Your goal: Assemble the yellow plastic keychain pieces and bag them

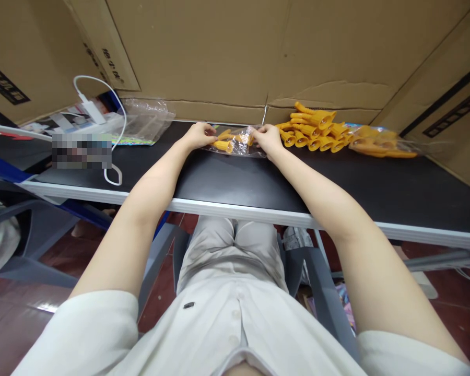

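A clear plastic bag (243,142) lies on the black tabletop in front of me, with a few yellow horn-shaped plastic pieces (223,146) inside it. My left hand (199,136) pinches the bag at its left end, thumb and fingers together. On the right end my right hand (269,140) grips the bag's crinkled film between thumb and fingertips. Just right of that hand is a stacked pile of more yellow horn-shaped pieces (317,130), their round flared openings facing me.
A filled bag of yellow pieces (379,141) lies farther right. On the left are empty clear bags (144,122), a white charger (94,111) with its cable, and a blurred-out patch. Tall cardboard (203,52) walls the back. A metal edge (235,209) fronts the table.
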`<action>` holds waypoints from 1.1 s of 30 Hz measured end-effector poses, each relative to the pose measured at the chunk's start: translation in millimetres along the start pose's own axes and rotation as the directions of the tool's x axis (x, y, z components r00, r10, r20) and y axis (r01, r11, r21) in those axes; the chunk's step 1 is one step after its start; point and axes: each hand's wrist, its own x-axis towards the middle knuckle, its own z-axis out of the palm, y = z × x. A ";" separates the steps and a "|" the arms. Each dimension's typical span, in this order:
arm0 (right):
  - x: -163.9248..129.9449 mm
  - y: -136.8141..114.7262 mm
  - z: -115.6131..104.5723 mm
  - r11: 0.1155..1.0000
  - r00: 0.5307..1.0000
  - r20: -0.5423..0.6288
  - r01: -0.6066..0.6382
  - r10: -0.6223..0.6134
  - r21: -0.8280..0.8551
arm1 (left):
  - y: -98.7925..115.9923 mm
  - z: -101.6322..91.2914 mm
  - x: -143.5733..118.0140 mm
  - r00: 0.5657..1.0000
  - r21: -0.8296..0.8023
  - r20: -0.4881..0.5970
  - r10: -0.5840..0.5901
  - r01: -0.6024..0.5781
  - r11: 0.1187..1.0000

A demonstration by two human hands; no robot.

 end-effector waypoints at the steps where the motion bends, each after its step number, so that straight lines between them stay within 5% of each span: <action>1: -3.7 -5.3 -1.6 0.998 1.000 0.010 -0.018 0.019 -0.059 | 0.0 -0.3 -0.3 1.000 0.002 -0.002 0.008 -0.008 1.000; 6: -16.8 -21.0 -6.0 0.962 0.964 0.248 0.153 -0.095 -0.226 | 0.4 -1.5 -1.3 1.000 -0.017 -0.003 0.025 -0.025 1.000; 9: -14.2 -18.2 -4.0 0.952 0.951 0.257 0.228 -0.173 -0.205 | 2.4 -2.8 -1.1 0.999 -0.022 0.032 -0.010 0.011 1.000; 20: -3.7 -9.3 7.3 0.985 0.990 0.107 0.109 -0.095 -0.136 | 5.2 -3.1 2.0 0.999 0.019 0.000 -0.043 0.043 0.999; 33: -7.2 -17.6 9.1 0.996 0.967 0.254 -0.007 0.030 -0.091 | 3.8 -3.1 1.2 1.000 0.086 0.011 -0.017 0.016 0.996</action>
